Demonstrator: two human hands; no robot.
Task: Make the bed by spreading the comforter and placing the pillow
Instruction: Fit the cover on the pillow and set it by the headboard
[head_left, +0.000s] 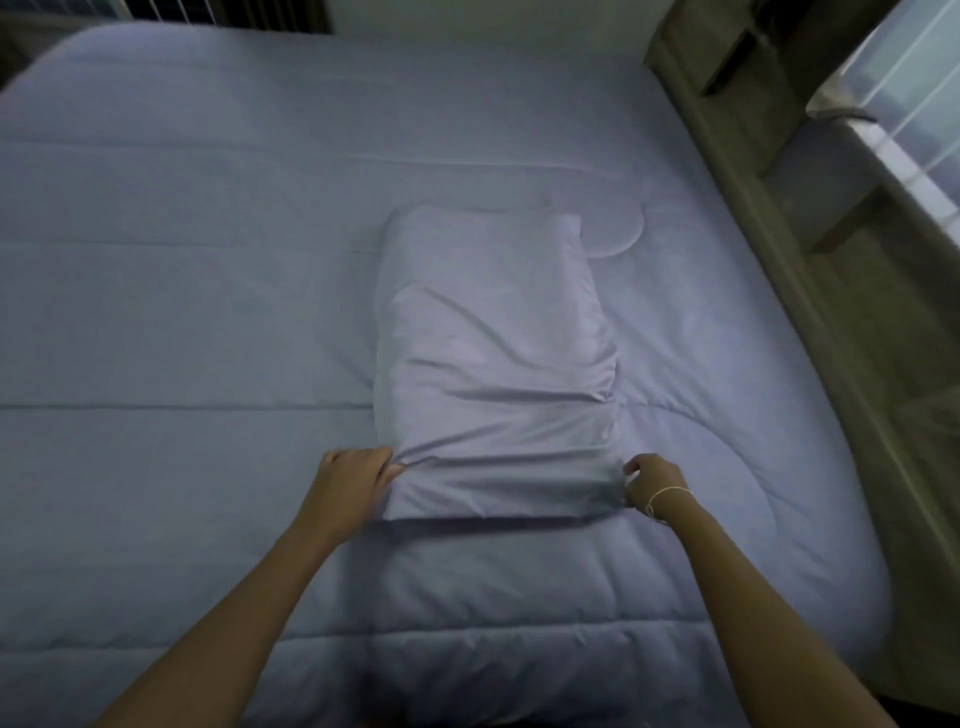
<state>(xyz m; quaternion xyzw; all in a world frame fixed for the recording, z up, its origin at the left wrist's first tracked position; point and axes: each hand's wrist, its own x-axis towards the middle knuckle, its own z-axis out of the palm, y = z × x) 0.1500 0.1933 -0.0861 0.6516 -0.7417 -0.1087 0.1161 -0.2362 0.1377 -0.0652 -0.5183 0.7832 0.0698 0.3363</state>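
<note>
A pale lavender pillow (493, 364) lies lengthwise on the matching quilted comforter (182, 312), right of the bed's middle. The comforter is spread flat over the whole bed. My left hand (353, 478) grips the pillow's near left corner, bunching the cover. My right hand (652, 483), with a thin string bracelet on the wrist, pinches the near right corner. The near end of the pillow is slightly lifted and casts a shadow on the comforter.
A wooden headboard (779, 234) with shelves runs along the bed's right side. Beyond it is a bright window with a curtain (909, 104). A dark railing (156, 8) shows at the far left top.
</note>
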